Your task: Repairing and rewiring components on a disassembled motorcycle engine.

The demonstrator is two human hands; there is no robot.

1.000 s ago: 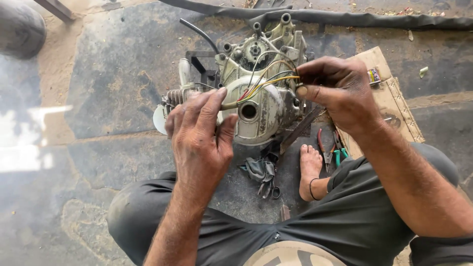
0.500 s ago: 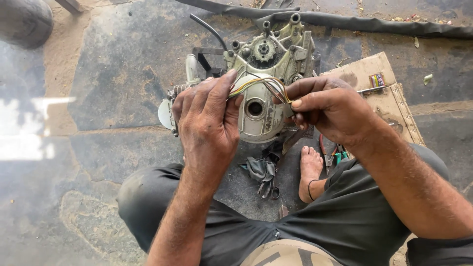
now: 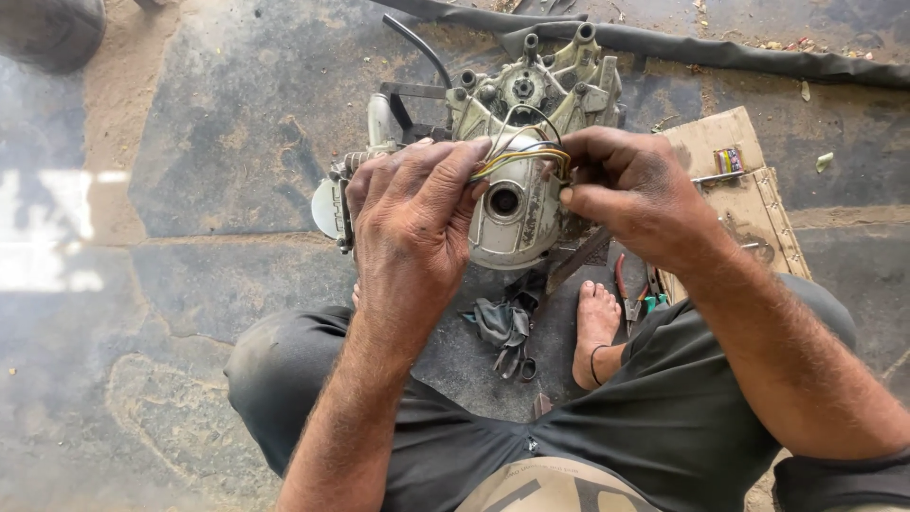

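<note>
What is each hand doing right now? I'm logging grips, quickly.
Left hand: closed, pinching the bundle of coloured wires.
Right hand: closed, pinching the same wires at their other end, over the engine casing.

The floor (image 3: 218, 123) was dark, worn stone slabs with sandy dirt along the joints and a bright patch of glare at the left edge. A pale metal engine casing (image 3: 517, 199) stood on it near the middle, with a crumpled grey rag (image 3: 502, 322) just in front and red-handled pliers (image 3: 633, 289) beside a bare foot (image 3: 595, 327). A flattened piece of cardboard (image 3: 735, 194) lay to the right, and a long black rubber strip (image 3: 720, 52) ran across the far side.
</note>
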